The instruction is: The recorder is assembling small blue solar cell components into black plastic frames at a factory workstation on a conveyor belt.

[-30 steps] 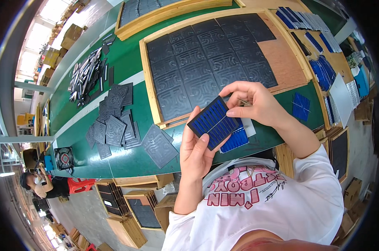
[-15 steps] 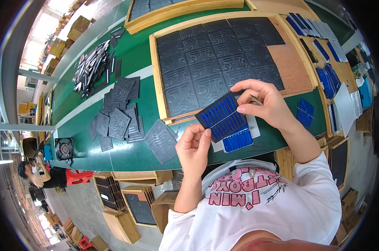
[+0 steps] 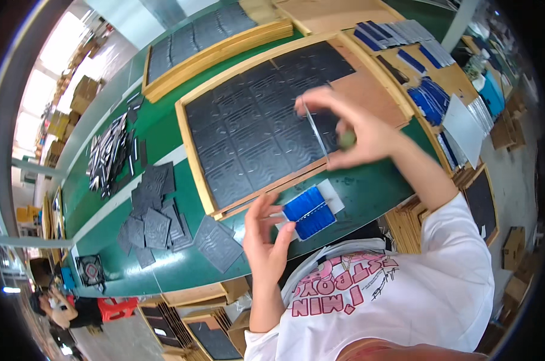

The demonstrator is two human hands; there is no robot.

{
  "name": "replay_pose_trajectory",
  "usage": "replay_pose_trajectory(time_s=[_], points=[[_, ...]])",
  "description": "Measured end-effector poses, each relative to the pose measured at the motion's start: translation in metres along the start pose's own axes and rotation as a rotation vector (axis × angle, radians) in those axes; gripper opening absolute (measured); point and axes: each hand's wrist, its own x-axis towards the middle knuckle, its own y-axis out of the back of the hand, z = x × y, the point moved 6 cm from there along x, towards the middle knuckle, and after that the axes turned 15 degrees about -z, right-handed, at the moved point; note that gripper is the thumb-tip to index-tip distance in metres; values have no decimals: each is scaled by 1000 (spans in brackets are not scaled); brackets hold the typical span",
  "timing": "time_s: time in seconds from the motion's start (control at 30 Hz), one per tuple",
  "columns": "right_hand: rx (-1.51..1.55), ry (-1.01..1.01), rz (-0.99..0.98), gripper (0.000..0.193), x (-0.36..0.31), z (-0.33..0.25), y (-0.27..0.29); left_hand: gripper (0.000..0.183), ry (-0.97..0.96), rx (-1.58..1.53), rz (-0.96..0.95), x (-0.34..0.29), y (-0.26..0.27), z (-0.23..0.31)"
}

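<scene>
Over the wooden-framed tray [image 3: 194,162], my right hand [image 3: 363,135] grips a thin solar panel [image 3: 316,133] by its edges, thumb at one end and fingertips at the other. The panel is seen edge-on. A small greenish thing [image 3: 347,139], blurred, is also tucked in that hand. My left hand [image 3: 264,237] is open with thumb and fingers apart. It is beside a blue solar cell piece [image 3: 309,212] lying on a white sheet [image 3: 332,195] at the table's near edge. Dark square panels [image 3: 242,129] with curved line patterns fill most of the tray.
Loose dark square plates [image 3: 157,227] lie left of the tray, with a heap of narrow strips [image 3: 109,153] beyond. A second framed tray [image 3: 209,57] is at the back. Blue cells [image 3: 429,102] and strips sit on a board at right. A small fan [image 3: 90,269] stands far left.
My right hand has carried the panel away from my left hand, up over the tray, and turned it edge-on. My left hand has let go of the panel. The view has shifted.
</scene>
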Motion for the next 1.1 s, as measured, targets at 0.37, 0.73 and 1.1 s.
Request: replay_pose_trajectory(time_s=[0.37, 0.73, 1.1], points=[[-286, -447, -60, 104, -45, 130, 113, 52, -29, 794, 30, 1, 14, 5], [-44, -297, 13, 92, -41, 122, 105, 50, 91, 701, 132, -35, 60, 10], [-50, -109, 148, 66, -15, 12, 4, 95, 239, 1025, -35, -66, 117, 6]])
